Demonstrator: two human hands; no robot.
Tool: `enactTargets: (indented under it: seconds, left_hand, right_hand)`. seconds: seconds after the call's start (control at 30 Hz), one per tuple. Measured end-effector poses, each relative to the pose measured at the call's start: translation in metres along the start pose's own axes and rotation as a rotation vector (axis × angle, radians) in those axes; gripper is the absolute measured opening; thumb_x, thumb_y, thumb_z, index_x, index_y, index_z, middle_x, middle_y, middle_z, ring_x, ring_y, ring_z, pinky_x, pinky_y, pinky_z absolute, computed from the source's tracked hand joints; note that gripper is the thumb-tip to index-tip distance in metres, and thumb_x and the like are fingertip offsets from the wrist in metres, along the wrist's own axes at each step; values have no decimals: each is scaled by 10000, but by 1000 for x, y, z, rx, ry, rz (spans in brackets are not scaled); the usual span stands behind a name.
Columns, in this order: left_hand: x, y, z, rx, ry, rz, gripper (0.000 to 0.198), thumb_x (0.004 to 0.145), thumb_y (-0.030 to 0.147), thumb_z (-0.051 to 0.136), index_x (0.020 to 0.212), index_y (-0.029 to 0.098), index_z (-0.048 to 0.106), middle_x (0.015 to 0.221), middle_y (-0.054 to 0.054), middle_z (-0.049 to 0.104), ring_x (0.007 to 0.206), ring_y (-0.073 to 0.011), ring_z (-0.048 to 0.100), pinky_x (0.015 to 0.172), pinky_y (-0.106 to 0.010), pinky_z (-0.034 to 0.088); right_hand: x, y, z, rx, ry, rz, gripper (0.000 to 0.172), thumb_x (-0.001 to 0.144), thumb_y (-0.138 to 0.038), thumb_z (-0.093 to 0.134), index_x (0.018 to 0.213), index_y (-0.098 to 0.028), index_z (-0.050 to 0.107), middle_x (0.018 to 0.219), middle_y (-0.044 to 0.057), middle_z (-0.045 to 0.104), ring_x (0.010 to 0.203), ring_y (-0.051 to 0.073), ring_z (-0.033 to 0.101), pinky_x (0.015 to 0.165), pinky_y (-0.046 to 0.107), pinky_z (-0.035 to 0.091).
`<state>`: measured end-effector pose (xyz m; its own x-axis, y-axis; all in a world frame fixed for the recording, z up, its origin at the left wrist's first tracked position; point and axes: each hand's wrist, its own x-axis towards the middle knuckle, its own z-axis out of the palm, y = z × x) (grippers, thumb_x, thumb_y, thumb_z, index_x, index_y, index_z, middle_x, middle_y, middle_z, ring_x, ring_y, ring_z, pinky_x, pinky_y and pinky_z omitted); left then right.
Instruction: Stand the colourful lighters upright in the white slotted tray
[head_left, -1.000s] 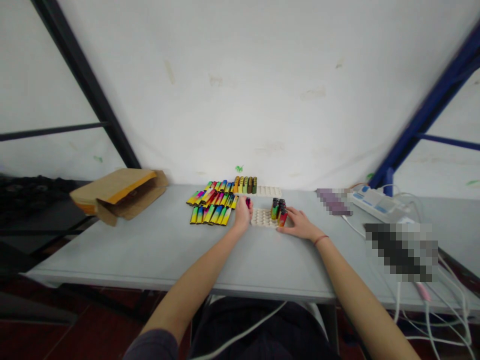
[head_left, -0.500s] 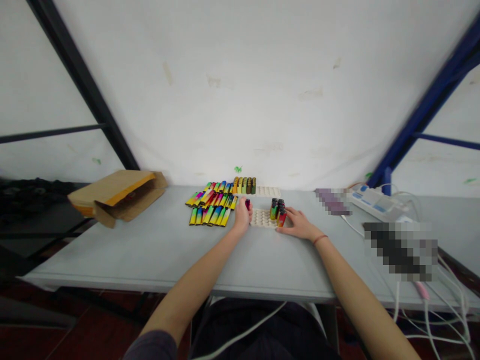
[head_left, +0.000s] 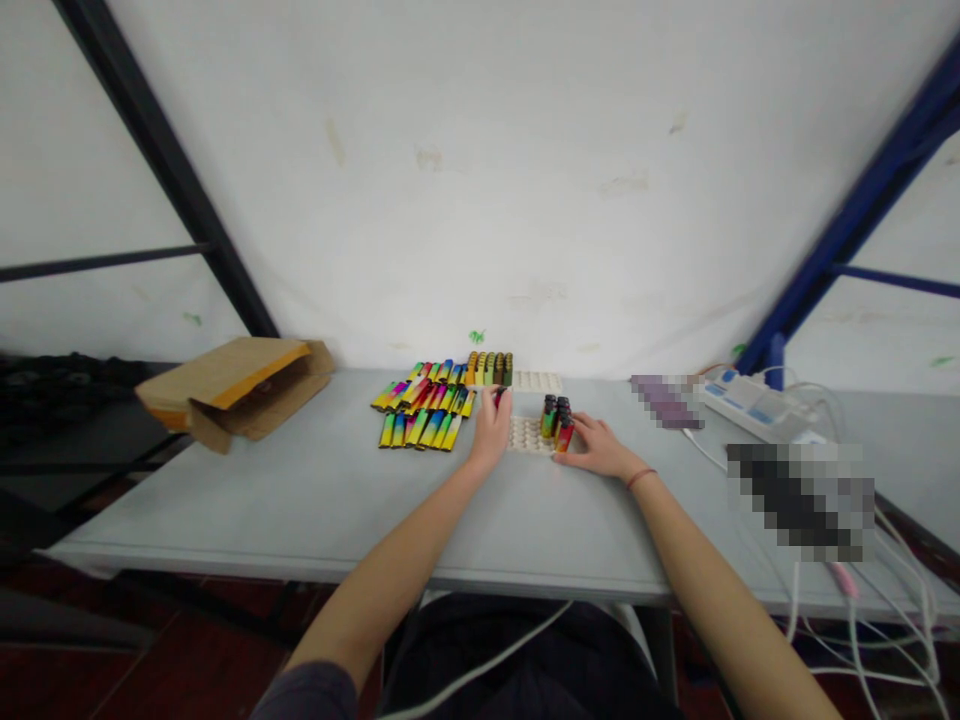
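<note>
Between the fingers of my left hand [head_left: 492, 427] is a small dark lighter-like piece [head_left: 499, 397], mostly hidden. My left hand is at the left end of a white tray with round holes [head_left: 529, 434]. Several upright lighters with black tops [head_left: 557, 420] stand at the tray's right end. My right hand [head_left: 598, 448] rests beside them, thumb and fingers spread around the tray's right end. Left of my left hand, several multicoloured lighters [head_left: 427, 405] lie flat in uneven rows.
Behind, a second white tray [head_left: 538, 382] has yellow-to-dark upright pieces [head_left: 490, 369] at its left. An open cardboard box [head_left: 240, 390] lies on the left of the table [head_left: 300, 520]. A power strip [head_left: 750, 402] and white cables are on the right.
My left hand has moved slightly right over the tray's left end, and the piece in it is now tilted. My right hand has stayed in place.
</note>
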<state>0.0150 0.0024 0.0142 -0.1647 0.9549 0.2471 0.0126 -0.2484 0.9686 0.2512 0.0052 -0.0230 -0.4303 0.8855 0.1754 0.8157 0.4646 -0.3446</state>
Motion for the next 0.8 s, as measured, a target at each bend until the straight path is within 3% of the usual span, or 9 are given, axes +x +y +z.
enactTargets:
  seconds: [0.1, 0.2, 0.37, 0.43, 0.63, 0.8]
  left_hand:
    - [-2, -3, 0, 188, -24, 245, 191, 979, 378, 518, 994, 202, 590, 849, -35, 616, 798, -170, 599, 788, -304, 511]
    - [-1, -4, 3, 291, -74, 369, 161, 946, 323, 578, 979, 184, 652, 1010, -86, 644, 978, -206, 616, 940, -352, 510]
    - [0, -9, 6, 196, -357, 292, 267, 934, 381, 606, 1055, 168, 713, 1074, -98, 679, 947, -197, 648, 777, -290, 564]
    - [-1, -11, 7, 164, -426, 291, 292, 923, 392, 625, 1077, 165, 725, 1086, -104, 688, 983, -206, 655, 786, -289, 571]
    - [-2, -15, 6, 244, -518, 332, 282, 916, 358, 631, 1098, 170, 737, 1085, -109, 700, 999, -222, 671, 827, -329, 589]
    - [-4, -14, 4, 310, -498, 339, 461, 900, 296, 653, 1350, 221, 586, 1142, -79, 718, 964, -200, 690, 927, -375, 571]
  right_hand:
    - [0, 0, 0, 1, 0, 5, 818, 832, -683, 665, 1448, -156, 550, 1507, 214, 520, 1418, 371, 459, 1188, 569, 306]
    - [0, 0, 1, 0, 6, 5, 824, 830, -678, 670, 1458, -161, 540, 1517, 208, 514, 1423, 367, 453, 1192, 564, 304]
    - [0, 2, 3, -1, 21, 2, 821, 827, -674, 676, 1470, -184, 528, 1508, 199, 522, 1397, 374, 480, 1178, 579, 318]
    - [0, 3, 4, 1, 23, -7, 810, 831, -673, 674, 1471, -200, 525, 1498, 190, 532, 1388, 373, 489, 1171, 582, 326]
    - [0, 4, 4, 4, 29, -21, 800, 833, -678, 679, 1465, -209, 532, 1484, 185, 542, 1375, 364, 503, 1158, 561, 351]
    - [0, 2, 4, 3, 34, -21, 803, 830, -690, 677, 1462, -213, 539, 1490, 185, 540, 1381, 373, 497, 1162, 571, 345]
